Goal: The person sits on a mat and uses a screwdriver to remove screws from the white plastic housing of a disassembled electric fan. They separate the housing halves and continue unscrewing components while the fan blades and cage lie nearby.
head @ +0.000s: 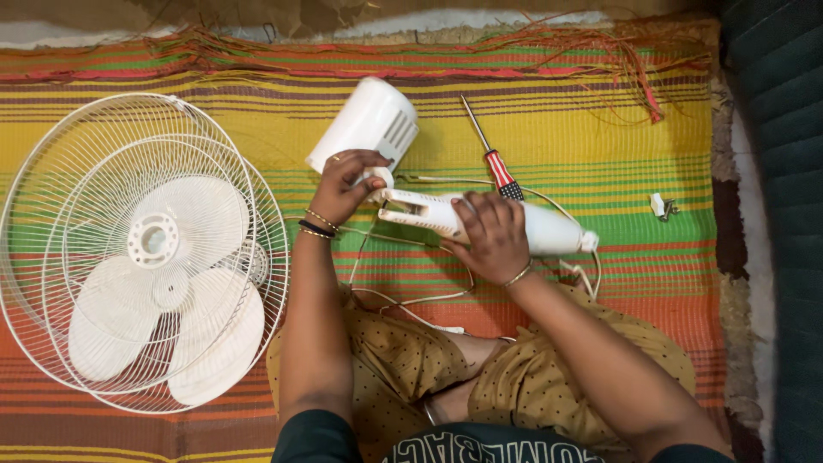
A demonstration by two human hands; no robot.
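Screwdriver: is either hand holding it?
No, the screwdriver lies on the mat beyond the right hand, which grips the white fan neck.

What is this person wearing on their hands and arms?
Both arms are bare to above the elbow, where dark sleeves begin. The left hand has a ring and several thin bangles, gold and dark, at the wrist. The right hand has one thin gold bangle.
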